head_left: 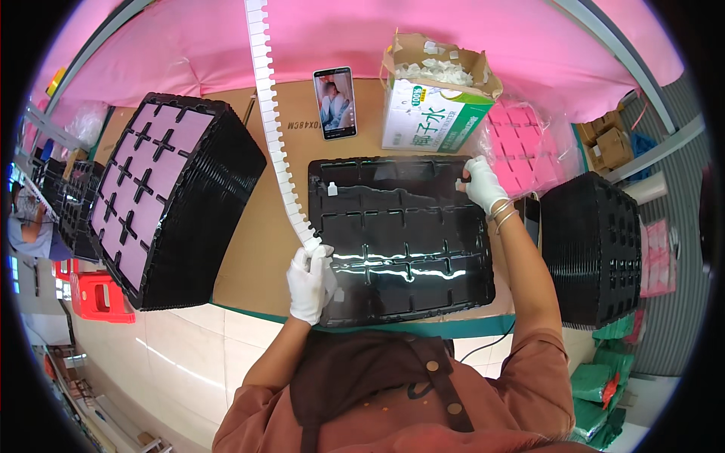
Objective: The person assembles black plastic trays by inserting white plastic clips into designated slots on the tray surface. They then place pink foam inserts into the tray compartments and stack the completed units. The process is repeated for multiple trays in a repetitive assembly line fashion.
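Note:
A black plastic moulded tray [411,226] with shallow compartments lies flat in front of me. My left hand [308,291], in a white glove, is closed at the tray's left edge on the lower end of a long white strip of tabs [276,143]. At the tray's far right corner is my right hand [483,185], gloved and with bracelets on the wrist. Its fingers are pinched by a small white piece [459,183] resembling a sticker. One white tab [332,189] sits near the tray's far left corner; a fainter one [339,294] shows near the left hand.
A tall black tray stack [219,189] with lilac inserts leans at left; another black stack [593,253] stands right. Behind are a propped phone [334,106], a cardboard box [430,113] of white scraps and bagged pink pieces [521,143]. A red stool [106,297] stands beyond the table.

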{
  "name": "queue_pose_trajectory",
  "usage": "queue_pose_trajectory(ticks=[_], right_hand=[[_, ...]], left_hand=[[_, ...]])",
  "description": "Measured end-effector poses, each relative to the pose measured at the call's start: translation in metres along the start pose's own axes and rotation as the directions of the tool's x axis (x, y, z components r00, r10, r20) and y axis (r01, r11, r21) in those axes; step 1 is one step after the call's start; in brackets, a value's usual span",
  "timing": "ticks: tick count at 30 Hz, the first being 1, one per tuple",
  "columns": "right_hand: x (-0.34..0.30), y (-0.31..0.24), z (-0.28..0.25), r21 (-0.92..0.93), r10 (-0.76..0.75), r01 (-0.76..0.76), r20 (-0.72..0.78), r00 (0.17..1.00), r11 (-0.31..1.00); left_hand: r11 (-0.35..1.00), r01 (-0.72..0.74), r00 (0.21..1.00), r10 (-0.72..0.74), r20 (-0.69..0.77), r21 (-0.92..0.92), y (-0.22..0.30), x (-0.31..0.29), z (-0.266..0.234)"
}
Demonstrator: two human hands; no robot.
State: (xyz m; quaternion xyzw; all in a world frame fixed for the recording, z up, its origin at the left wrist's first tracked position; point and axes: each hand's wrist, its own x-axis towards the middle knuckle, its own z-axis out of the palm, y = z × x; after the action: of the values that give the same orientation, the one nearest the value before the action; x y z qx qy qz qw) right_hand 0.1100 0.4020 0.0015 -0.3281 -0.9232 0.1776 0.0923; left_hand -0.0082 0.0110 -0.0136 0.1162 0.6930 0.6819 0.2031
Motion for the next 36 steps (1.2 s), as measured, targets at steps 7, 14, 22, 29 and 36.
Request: queue_pose_trajectory(ticks=[7, 14, 22, 29, 36], right_hand=[[-0.083, -0.124, 0.019, 0.392, -0.228, 0.309, -0.238, 0.944, 0.867], [-0.160, -0.217, 0.059, 0.928, -0.066, -0.338, 0.351, 0.934, 0.156], [-0.174, -0.218, 0.045, 0.760, -0.115, 0.268, -0.250, 0.961, 0.592], [-0.155, -0.128, -0.028, 0.531, -0.115, 0.230, -0.242, 0.964, 0.816], [-0.199, -0.015, -0.034, 0.201, -0.077, 0.076, 0.000, 0.997, 0.977]], left_hand=[[0.949, 0.199, 0.977, -0.172, 0.128, -0.244, 0.035, -0.006, -0.001], [0.956, 0.195, 0.980, -0.182, 0.076, -0.219, 0.048, -0.025, 0.021], [0.906, 0.226, 0.972, -0.183, 0.149, -0.357, 0.045, -0.023, 0.012], [0.981, 0.168, 0.966, -0.145, 0.215, -0.093, 0.006, 0.002, -0.020], [0.962, 0.244, 0.969, -0.237, 0.069, -0.120, 0.008, -0.002, -0.011]])
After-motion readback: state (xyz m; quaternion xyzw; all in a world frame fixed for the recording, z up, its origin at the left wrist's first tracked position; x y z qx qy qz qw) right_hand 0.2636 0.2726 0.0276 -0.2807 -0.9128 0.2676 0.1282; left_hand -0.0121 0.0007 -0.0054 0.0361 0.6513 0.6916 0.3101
